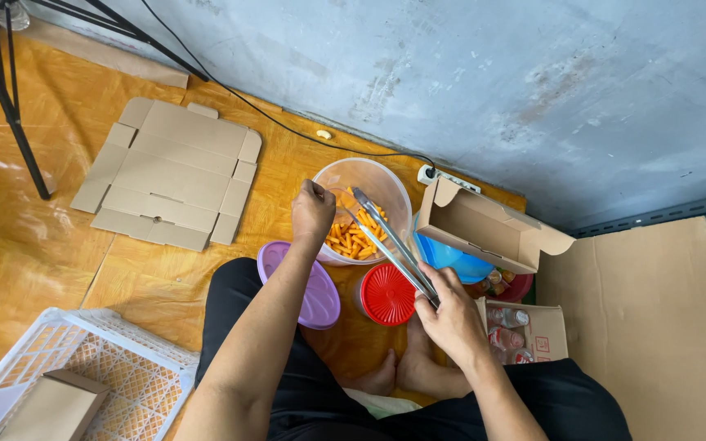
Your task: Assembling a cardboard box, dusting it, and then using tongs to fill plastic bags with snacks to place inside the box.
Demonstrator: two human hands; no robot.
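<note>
Tub (386, 184) ahead of the knees; two lids (318, 286) before it (side by side); open carton (484, 224) to its right.

Flattened brown cardboard box (169, 173) lies far left, an open one (484, 224) stands right, small closed box (57, 404) sits in the white crate (136, 359).

Clear tub of orange snack sticks, metal tongs dipped in

The round clear tub (365, 208) stands upright and open on the floor, partly filled with orange sticks (351, 237). Slim metal tongs (392, 245) slant in from near right, tips over the sticks.
</note>
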